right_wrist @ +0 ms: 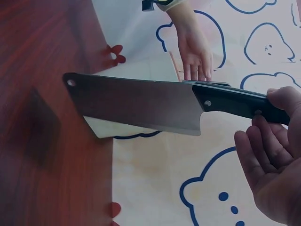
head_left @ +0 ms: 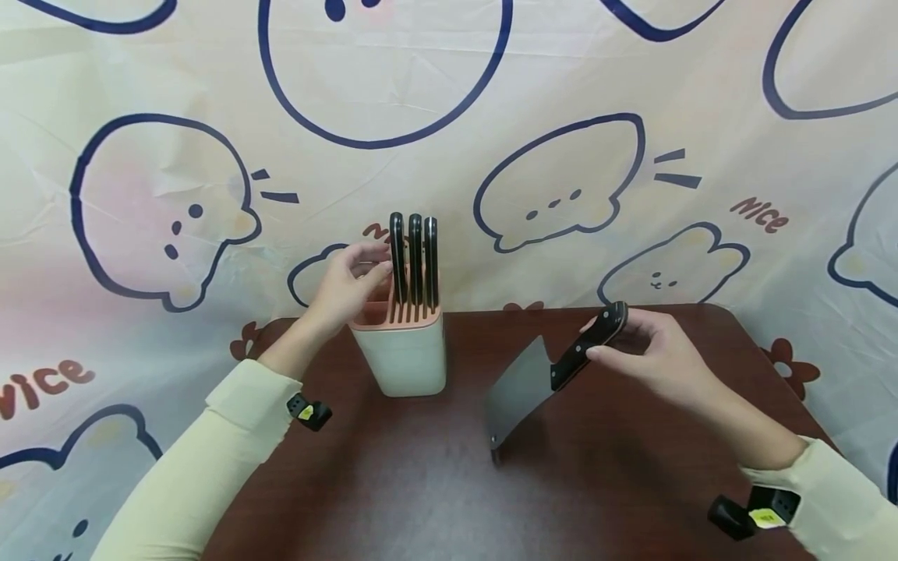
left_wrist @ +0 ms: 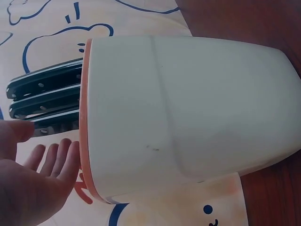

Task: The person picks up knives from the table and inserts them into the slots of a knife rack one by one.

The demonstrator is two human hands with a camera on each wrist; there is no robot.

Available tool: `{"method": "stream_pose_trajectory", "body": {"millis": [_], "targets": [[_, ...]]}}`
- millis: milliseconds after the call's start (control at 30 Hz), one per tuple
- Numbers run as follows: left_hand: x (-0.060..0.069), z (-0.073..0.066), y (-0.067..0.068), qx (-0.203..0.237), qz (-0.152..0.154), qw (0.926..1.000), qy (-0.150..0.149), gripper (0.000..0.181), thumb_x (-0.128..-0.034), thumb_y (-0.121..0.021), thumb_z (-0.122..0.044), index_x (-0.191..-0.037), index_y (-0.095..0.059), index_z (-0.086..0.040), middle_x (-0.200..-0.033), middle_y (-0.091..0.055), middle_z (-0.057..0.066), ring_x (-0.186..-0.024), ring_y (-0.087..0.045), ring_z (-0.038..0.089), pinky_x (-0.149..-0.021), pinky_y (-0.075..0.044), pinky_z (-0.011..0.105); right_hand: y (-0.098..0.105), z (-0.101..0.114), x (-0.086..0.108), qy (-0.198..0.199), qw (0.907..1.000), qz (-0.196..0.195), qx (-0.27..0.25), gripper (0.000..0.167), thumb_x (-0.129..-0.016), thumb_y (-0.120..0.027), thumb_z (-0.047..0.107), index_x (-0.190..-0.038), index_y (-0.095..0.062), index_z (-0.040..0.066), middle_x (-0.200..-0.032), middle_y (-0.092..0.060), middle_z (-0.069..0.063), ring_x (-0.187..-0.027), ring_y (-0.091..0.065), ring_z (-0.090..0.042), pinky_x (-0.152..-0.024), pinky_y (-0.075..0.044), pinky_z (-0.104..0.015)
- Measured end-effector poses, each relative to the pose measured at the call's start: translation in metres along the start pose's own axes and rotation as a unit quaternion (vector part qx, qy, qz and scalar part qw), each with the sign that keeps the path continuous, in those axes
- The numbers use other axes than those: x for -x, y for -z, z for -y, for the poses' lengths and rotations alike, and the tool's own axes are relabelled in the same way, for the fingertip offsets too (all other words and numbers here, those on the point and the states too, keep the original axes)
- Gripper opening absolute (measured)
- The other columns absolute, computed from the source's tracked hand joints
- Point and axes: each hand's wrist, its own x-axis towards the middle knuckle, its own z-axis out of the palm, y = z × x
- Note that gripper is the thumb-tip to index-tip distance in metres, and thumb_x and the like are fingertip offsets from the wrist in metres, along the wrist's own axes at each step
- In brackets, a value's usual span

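Observation:
A cleaver (head_left: 522,389) with a broad grey blade and black riveted handle hangs over the table, its blade tilted down to the left. My right hand (head_left: 655,354) pinches its handle near the butt end between thumb and fingers. To the left stands a white knife block (head_left: 403,358) with a salmon-coloured slotted top. Black-handled knives (head_left: 415,257) stand upright in it, handles up. Beside the leftmost handle, above the block's rim, is my left hand (head_left: 351,284), its fingers loosely bent. Whether the left thumb touches that handle, I cannot tell.
The dark brown wooden table (head_left: 421,483) carries the block near its back edge. Behind it hangs a pale cloth (head_left: 393,70) printed with blue-outlined cartoon figures. The block's top has a larger opening (head_left: 372,313) left of the slots.

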Motion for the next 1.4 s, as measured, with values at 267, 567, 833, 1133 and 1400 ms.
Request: {"method": "stream_pose_trajectory", "body": {"millis": [267,567,833,1133,1400], "targets": [[0.011,-0.004,0.004,0.012,-0.028,0.9995,0.000,0.040,-0.1051,-0.058,-0.020,-0.140,-0.053,-0.001,-0.136,-0.057,0.017,-0.118,-0.064,0.031,-0.095,-0.056,0.038,0.007,0.007,-0.004,0.029,0.9980,0.008,0.056,0.022,-0.090,-0.077,0.007,-0.112,-0.074,0.009,-0.101,-0.071,0.001,-0.088,-0.068,-0.014,-0.082,-0.054,-0.018],[0.025,-0.015,0.010,0.013,-0.037,0.9991,-0.018,0.037,-0.1043,-0.060,-0.019,-0.137,-0.056,-0.001,-0.130,-0.061,0.021,-0.108,-0.068,0.030,-0.091,-0.058,0.034,0.011,0.013,-0.006,0.035,0.9980,0.010,0.052,0.027,-0.091,-0.077,0.006,-0.117,-0.074,0.012,-0.101,-0.074,0.001,-0.090,-0.069,-0.014,-0.079,-0.055,-0.020],[0.038,-0.032,0.006,0.026,-0.013,0.9983,-0.050,0.035,-0.1043,-0.060,-0.017,-0.135,-0.057,0.000,-0.126,-0.063,0.017,-0.108,-0.067,0.019,-0.089,-0.057,0.026,0.009,0.022,-0.013,0.034,0.9990,-0.011,0.026,0.028,-0.092,-0.075,0.006,-0.120,-0.073,0.009,-0.102,-0.075,-0.001,-0.090,-0.072,-0.015,-0.080,-0.057,-0.020],[0.048,-0.052,-0.016,0.048,0.042,0.9942,-0.086,0.032,-0.1028,-0.060,-0.010,-0.133,-0.058,-0.001,-0.123,-0.064,0.014,-0.109,-0.067,0.020,-0.092,-0.055,0.025,0.001,0.036,-0.023,0.043,0.9977,-0.052,0.008,0.034,-0.091,-0.077,0.006,-0.124,-0.071,0.004,-0.107,-0.075,-0.003,-0.094,-0.072,-0.013,-0.086,-0.055,-0.017],[0.049,-0.065,-0.040,0.061,0.083,0.9873,-0.120,0.029,-0.0989,-0.065,-0.005,-0.128,-0.063,-0.002,-0.119,-0.068,0.011,-0.109,-0.068,0.022,-0.095,-0.055,0.029,-0.011,0.044,-0.032,0.064,0.9950,-0.061,-0.045,0.037,-0.090,-0.075,-0.001,-0.126,-0.067,0.000,-0.104,-0.072,-0.004,-0.096,-0.071,-0.015,-0.090,-0.055,-0.020]]}}
